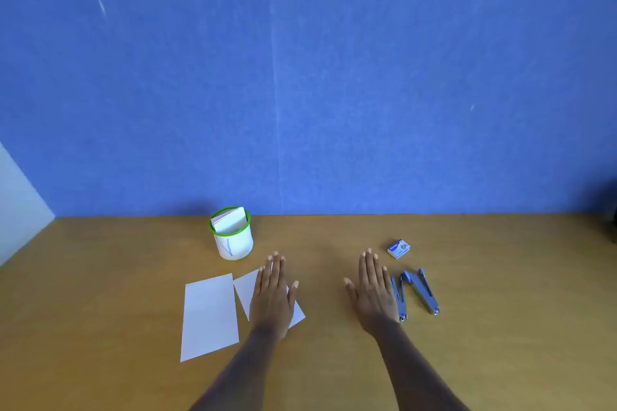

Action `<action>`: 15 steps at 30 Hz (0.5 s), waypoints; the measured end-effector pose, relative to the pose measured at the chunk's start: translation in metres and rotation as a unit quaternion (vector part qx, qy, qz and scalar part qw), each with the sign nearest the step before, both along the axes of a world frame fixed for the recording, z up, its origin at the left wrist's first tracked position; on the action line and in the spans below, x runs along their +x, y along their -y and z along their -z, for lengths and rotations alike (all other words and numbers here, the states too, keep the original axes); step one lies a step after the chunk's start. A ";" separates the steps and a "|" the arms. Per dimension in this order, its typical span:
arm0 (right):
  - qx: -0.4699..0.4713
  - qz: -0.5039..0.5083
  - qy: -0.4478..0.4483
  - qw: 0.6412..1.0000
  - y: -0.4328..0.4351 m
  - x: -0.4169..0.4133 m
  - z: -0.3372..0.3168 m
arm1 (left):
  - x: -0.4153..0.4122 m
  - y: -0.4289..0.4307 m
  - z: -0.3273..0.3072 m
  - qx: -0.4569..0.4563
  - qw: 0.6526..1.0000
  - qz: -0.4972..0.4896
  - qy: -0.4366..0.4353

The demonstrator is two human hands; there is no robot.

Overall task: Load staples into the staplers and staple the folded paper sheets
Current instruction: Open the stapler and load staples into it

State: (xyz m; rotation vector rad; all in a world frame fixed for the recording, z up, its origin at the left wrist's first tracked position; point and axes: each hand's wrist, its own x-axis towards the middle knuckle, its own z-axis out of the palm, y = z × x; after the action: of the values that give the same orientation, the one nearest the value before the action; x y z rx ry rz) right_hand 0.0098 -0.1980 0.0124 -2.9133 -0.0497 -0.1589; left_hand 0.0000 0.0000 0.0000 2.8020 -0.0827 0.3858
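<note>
Right grip point(374, 294) and left grip point(272, 297) flat, empty; staplers point(427, 295) just beside right one at 3 o'clock, long axes roughly 12-to-6

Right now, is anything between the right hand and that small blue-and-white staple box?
Nothing visible: only bare wooden table separates the right hand from the staple box; the two blue metal staplers lie aside.

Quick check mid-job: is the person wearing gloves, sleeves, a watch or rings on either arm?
No. The left hand and right hand are bare, with no gloves, rings or wristbands visible. The left forearm and right forearm are uncovered down to the picture's bottom edge; no sleeve or watch shows. Fingernails look short.
</note>
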 end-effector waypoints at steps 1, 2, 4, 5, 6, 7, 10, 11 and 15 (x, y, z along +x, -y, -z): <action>-0.006 0.001 -0.001 1.000 0.000 -0.002 0.002 | 0.002 -0.002 0.009 0.001 1.000 -0.007 0.023; -0.007 0.000 -0.012 1.000 0.001 -0.003 0.003 | 0.000 0.000 0.011 0.016 1.000 -0.009 0.006; -0.019 0.003 -0.021 1.000 0.000 -0.007 0.007 | -0.004 -0.003 0.019 0.043 0.998 -0.027 -0.045; -0.019 0.000 -0.026 0.999 0.000 -0.009 0.010 | -0.006 -0.003 0.023 0.057 0.997 -0.027 -0.050; -0.024 -0.003 -0.033 0.999 -0.001 -0.011 0.011 | -0.007 -0.002 0.024 0.068 0.995 -0.030 -0.062; -0.026 -0.005 -0.041 0.999 -0.001 -0.012 0.013 | -0.008 -0.002 0.025 0.072 0.995 -0.030 -0.068; -0.025 -0.004 -0.057 0.998 0.000 -0.015 0.017 | -0.009 -0.003 0.024 0.064 0.994 -0.028 -0.086; -0.019 -0.001 -0.060 0.998 0.000 -0.015 0.018 | -0.009 -0.002 0.024 0.059 0.994 -0.026 -0.086; -0.011 0.001 -0.071 0.997 0.000 -0.013 0.022 | -0.008 -0.002 0.028 0.046 0.995 -0.024 -0.088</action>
State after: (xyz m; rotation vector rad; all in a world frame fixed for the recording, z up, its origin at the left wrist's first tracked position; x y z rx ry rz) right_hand -0.0037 -0.1981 -0.0097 -2.9385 -0.0261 0.0484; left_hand -0.0084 0.0015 -0.0281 2.9197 0.0064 0.1477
